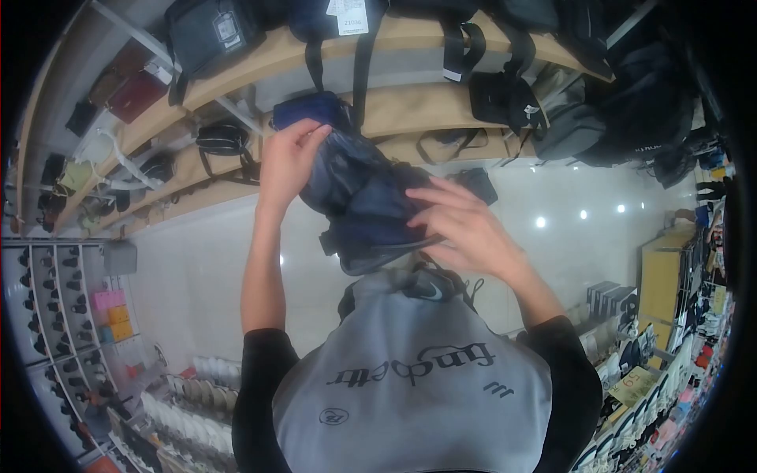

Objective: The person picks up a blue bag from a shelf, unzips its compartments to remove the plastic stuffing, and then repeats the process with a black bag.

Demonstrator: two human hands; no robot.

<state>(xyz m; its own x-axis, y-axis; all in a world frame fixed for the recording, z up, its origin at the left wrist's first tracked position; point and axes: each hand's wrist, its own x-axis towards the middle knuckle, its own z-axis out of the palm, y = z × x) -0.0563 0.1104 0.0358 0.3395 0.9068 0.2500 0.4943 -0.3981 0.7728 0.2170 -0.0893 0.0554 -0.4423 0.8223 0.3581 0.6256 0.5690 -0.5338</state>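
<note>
A dark navy bag (359,185) hangs in front of my chest, below the wooden shelves. At its upper left edge my left hand (296,154) pinches the fabric between thumb and fingers. Against the bag's right side lies my right hand (457,221), its fingers spread and touching the fabric, with the fingertips in plain sight. A blue piece (311,109) shows just above my left hand, by the shelf. Under the bag, close to my shirt, is a dark item with a light swoosh mark (430,290).
Curved wooden shelves (410,110) with black bags run across the top. A black bag (505,98) hangs at the upper right. Shoe racks (59,299) stand on the left, rows of shoes at the lower left and right. Yellow boxes (662,276) are at the right.
</note>
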